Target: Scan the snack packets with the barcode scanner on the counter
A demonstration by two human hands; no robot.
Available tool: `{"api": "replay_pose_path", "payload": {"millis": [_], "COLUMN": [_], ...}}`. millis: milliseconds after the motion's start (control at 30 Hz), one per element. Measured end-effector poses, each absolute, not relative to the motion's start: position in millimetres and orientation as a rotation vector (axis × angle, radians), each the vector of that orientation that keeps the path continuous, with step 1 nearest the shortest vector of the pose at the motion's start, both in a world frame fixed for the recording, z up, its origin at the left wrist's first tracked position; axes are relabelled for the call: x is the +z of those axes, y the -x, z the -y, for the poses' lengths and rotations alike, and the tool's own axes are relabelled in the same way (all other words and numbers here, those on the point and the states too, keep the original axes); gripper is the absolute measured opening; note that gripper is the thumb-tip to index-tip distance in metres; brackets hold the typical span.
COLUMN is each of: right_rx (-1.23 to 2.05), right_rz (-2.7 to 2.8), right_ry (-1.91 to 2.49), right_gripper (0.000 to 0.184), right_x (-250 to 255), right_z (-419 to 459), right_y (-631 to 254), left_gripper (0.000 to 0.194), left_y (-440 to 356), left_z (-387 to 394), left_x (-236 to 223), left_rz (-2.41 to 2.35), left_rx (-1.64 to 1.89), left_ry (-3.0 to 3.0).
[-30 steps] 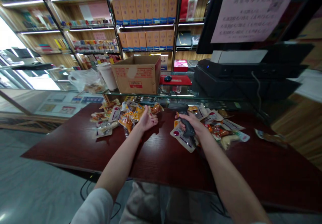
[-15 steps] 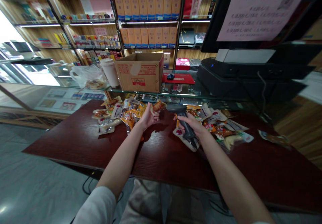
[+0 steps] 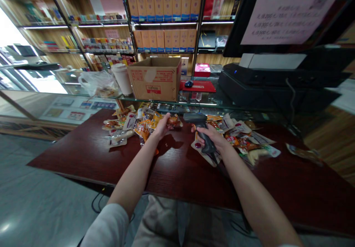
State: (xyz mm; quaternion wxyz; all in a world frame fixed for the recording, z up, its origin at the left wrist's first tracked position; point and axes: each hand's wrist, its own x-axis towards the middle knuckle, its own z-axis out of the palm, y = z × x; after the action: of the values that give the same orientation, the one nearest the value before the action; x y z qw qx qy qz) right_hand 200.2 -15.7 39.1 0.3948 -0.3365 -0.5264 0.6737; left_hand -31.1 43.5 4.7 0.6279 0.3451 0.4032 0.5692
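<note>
Scanner (image 3: 200,125) gripped in the right hand (image 3: 212,139), above a snack packet (image 3: 203,154) — left hand (image 3: 163,125) half-open, just beside another packet (image 3: 174,120) on the table (image 3: 83,158)

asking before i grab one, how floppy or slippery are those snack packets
The snack packets are probably floppy, since they lie bent and overlapping. Their glossy film looks slippery, so one may slide off the heap. Likely light too, being small thin pouches.

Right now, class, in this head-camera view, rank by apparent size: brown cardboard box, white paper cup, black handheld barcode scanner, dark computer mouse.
Largest: the brown cardboard box; then the white paper cup and black handheld barcode scanner, unranked because the scanner sits nearer; smallest: the dark computer mouse.
</note>
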Motion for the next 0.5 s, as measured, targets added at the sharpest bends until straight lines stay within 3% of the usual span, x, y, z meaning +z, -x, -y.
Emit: {"api": "replay_pose_path", "payload": {"millis": [200,400,500], "right_rx": [1.705,1.629,1.489], "right_rz": [1.384,1.362,1.344], "right_ry": [0.932,1.022,1.144], "right_gripper": [0.034,0.035,0.031], "right_x": [37.8,37.8,38.1], "right_z": [14.0,6.6,-2.7], "right_y": [-201.5,-215.9,-233.9], "left_gripper": [0.045,0.040,0.053], "left_y": [32.0,40.5,38.2], "left_z": [-50.4,-30.9,-23.0], "left_x": [-0.7,2.6,-2.7], "left_rz": [-1.190,-2.004,-2.278], "left_rx": [1.355,1.088,0.861], "left_ry": [-1.060,-1.905,-2.123]}}
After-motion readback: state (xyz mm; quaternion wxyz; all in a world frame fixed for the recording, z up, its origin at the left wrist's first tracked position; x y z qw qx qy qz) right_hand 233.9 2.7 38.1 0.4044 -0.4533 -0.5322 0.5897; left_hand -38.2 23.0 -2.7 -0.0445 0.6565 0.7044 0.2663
